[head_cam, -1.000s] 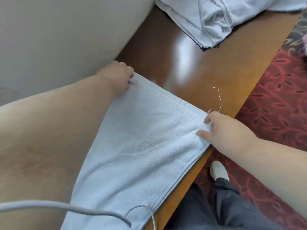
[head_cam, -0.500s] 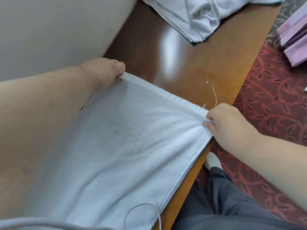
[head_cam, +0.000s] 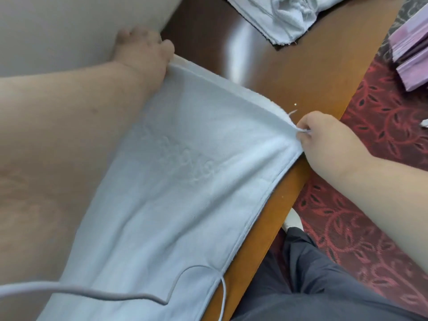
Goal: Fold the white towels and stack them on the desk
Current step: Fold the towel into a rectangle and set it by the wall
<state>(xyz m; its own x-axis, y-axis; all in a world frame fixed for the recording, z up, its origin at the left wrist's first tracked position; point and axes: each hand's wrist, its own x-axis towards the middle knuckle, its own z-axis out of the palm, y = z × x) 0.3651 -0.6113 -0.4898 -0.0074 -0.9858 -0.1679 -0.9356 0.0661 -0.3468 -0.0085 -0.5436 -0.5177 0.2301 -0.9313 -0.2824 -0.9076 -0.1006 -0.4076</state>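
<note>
A white cable [head_cam: 115, 294] droops across the bottom of the frame, over the near end of the towel [head_cam: 176, 181] I'm folding. The towel runs up the middle along the table [head_cam: 301, 72] edge. My right hand [head_cam: 324, 137], centre right, has its grip pinched on one far corner; my left hand [head_cam: 146, 49], upper left, has fingers curled around the other. The risk, as I see it: that cable could snag the fold, or uneven pulling could skew the edges. At the top of the frame, well apart, sits the towel pile [head_cam: 282, 17].
</note>
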